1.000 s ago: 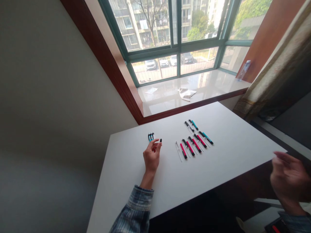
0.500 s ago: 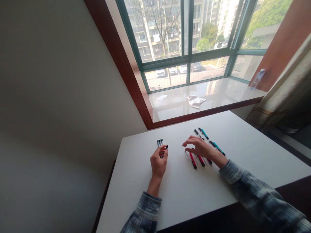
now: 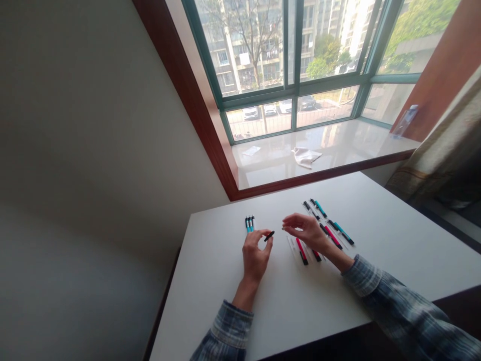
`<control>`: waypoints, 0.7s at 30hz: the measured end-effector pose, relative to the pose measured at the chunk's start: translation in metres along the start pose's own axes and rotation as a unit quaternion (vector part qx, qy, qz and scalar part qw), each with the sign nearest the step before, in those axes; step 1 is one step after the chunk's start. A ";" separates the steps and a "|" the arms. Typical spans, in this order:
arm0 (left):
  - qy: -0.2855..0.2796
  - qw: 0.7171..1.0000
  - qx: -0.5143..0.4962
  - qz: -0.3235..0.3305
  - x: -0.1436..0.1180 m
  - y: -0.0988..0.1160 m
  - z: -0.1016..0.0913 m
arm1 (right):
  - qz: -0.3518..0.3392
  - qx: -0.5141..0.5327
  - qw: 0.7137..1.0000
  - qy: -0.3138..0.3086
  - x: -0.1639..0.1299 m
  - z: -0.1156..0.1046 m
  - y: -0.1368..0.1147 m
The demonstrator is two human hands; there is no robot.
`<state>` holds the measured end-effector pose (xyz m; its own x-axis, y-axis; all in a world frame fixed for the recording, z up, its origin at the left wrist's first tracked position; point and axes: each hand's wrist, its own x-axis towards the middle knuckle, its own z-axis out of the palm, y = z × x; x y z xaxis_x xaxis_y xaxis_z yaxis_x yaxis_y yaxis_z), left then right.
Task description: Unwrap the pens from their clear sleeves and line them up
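Small black pen part pinched in my left hand [image 3: 256, 254], above the white counter [image 3: 376, 265].

My left hand was nearly closed, thumb and forefinger nipping one end of the black pen part [image 3: 269, 236], which stuck out toward my right hand [image 3: 306, 231]. It looked light, stiff and smooth, likely slippery, so a fingertip pinch near its end seemed the sensible hold. My right hand hovered curled and half open just across from it, thumb and forefinger close together; whether it held anything thin I could not tell. Below it lay the row of pink and teal pens [image 3: 328, 235]; three teal pens [image 3: 249, 223] lay just beyond my left hand.
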<state>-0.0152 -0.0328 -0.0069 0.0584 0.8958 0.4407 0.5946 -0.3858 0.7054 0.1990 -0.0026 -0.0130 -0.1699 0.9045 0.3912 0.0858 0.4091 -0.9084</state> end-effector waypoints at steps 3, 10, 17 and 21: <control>0.000 1.000 -0.006 0.020 0.000 0.002 0.001 | 0.042 0.092 0.995 -0.004 -0.002 0.012 0.002; -0.010 0.999 -0.013 0.043 -0.001 0.007 -0.001 | 0.059 0.096 0.993 -0.017 -0.004 0.012 0.005; -0.014 0.999 -0.014 0.044 -0.001 0.007 0.000 | 0.058 0.088 0.994 -0.033 -0.004 0.012 0.003; -0.016 0.999 -0.012 0.044 -0.001 0.006 0.000 | 0.055 0.079 0.994 -0.043 -0.004 0.012 0.003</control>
<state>-0.0120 -0.0364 -0.0031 0.1355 0.8646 0.4839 0.5675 -0.4681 0.6774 0.1878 -0.0061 -0.0189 -0.2514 0.9267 0.2795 -0.0447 0.2773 -0.9597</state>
